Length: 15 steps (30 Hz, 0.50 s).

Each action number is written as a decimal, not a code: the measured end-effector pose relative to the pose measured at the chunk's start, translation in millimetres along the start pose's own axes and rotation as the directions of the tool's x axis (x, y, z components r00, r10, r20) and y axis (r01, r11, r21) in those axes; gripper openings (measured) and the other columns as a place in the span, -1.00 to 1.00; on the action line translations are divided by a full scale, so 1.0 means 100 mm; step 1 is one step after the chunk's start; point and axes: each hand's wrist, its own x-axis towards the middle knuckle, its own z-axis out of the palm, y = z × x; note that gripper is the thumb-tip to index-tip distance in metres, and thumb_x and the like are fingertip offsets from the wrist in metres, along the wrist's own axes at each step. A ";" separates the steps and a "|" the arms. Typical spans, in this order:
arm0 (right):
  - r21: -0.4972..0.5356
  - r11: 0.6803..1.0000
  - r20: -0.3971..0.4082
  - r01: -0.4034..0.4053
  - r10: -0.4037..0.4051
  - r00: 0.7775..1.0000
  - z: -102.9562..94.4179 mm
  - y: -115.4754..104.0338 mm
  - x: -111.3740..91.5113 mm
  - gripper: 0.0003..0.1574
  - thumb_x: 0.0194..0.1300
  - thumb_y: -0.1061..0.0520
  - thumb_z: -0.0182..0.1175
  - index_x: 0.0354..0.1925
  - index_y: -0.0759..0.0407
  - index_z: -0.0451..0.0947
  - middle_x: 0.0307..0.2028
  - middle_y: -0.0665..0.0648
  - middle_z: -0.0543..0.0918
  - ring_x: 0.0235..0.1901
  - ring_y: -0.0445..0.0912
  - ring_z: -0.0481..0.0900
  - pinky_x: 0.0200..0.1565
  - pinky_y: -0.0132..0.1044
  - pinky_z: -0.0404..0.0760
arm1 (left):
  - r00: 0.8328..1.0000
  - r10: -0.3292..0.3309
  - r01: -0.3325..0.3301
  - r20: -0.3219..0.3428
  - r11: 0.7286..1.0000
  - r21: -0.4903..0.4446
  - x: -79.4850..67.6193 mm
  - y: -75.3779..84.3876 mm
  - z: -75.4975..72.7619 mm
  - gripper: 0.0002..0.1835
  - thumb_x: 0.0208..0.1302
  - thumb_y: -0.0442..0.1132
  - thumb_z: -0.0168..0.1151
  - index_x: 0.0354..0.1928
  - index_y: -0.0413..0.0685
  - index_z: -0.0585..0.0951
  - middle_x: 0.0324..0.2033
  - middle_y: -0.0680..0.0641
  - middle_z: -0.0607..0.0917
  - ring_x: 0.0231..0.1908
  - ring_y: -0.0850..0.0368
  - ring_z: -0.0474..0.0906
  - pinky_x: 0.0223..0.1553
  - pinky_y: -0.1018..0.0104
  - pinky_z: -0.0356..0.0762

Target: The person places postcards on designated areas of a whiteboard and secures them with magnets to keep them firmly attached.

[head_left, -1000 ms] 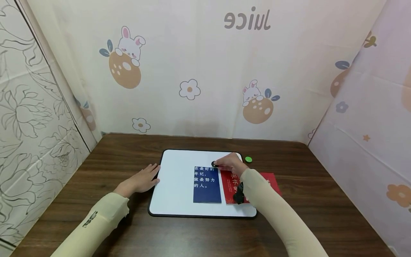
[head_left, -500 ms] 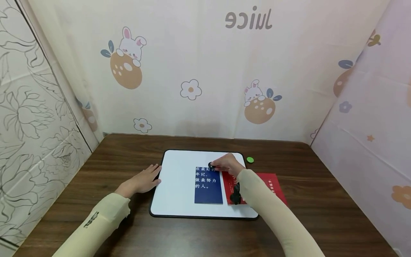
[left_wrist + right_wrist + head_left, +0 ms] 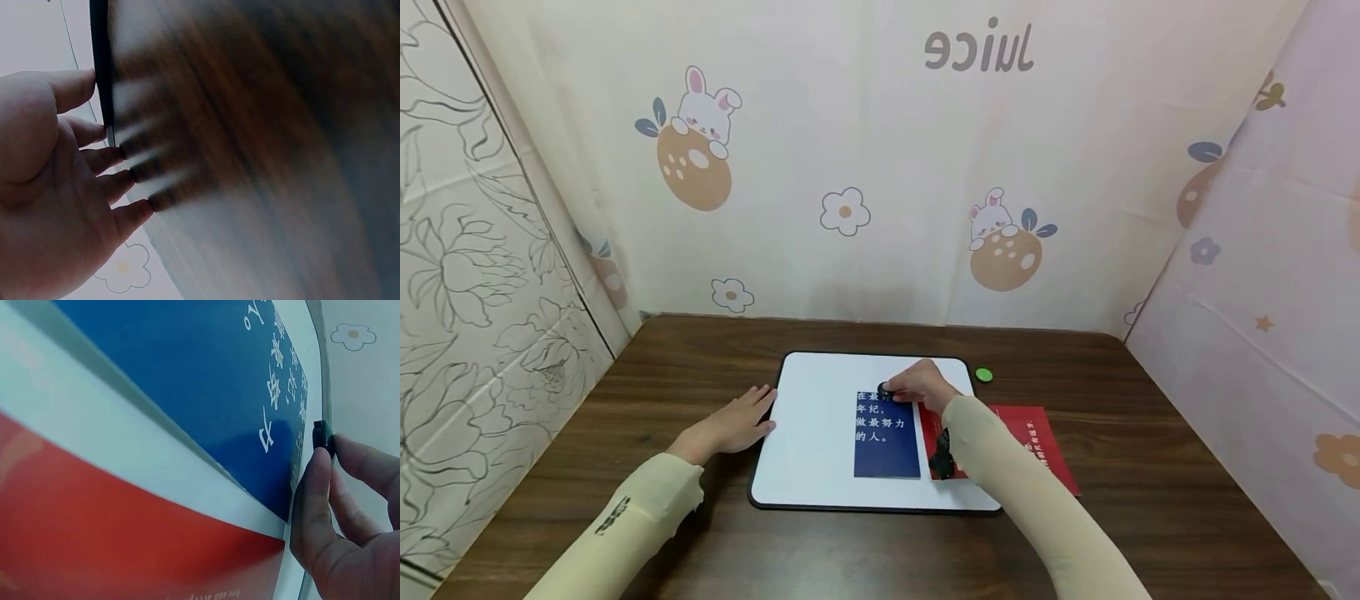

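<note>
A white board point(image 3: 808, 442) with a black rim lies on the table, and a blue card point(image 3: 886, 454) with white lettering is on it. Thumb and fingers of my right hand point(image 3: 922, 383) pinch a small round black magnet point(image 3: 322, 439) at the card's top edge. To the right of the blue card, partly hidden under my right forearm, is a red card point(image 3: 144, 531). My left hand point(image 3: 733, 425) touches the board's left rim; its fingers are extended, with fingertips against the black edge point(image 3: 101, 56) in the left wrist view.
Another red card point(image 3: 1037, 442) lies at the right, partly behind my right sleeve. A green round magnet point(image 3: 983, 375) sits on the brown wooden table point(image 3: 1120, 400) just beyond the board's top right corner. Patterned curtains point(image 3: 842, 283) hang behind the table and at both sides.
My right hand has moved slightly left with the black magnet, along the blue card's top edge. More of the right-hand red card now shows. My left hand stays at the rim.
</note>
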 end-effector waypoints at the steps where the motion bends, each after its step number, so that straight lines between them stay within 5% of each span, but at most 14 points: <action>1: -0.003 1.000 -0.005 -0.004 0.004 1.000 0.01 0.00 0.01 -0.69 0.12 0.26 0.39 -0.17 0.41 0.61 -0.28 0.27 0.68 -0.48 -0.09 0.67 -0.32 -0.37 0.64 | 1.000 0.000 0.000 0.000 1.000 0.001 0.00 0.00 0.00 -0.36 0.45 -0.15 -0.01 0.41 -0.37 0.11 0.39 -0.42 0.07 0.39 -0.35 -0.12 0.30 -0.25 -0.05; 15: -0.051 0.999 -0.040 -0.009 0.007 0.999 0.07 0.01 0.11 -0.73 0.10 0.28 0.39 -0.21 0.39 0.63 -0.34 0.26 0.69 -0.54 -0.08 0.67 -0.40 -0.38 0.63 | 1.000 0.015 -0.014 0.016 1.000 -0.011 0.00 -0.01 -0.02 -0.37 0.47 -0.19 -0.05 0.42 -0.39 0.07 0.39 -0.44 0.03 0.39 -0.35 -0.14 0.31 -0.24 -0.08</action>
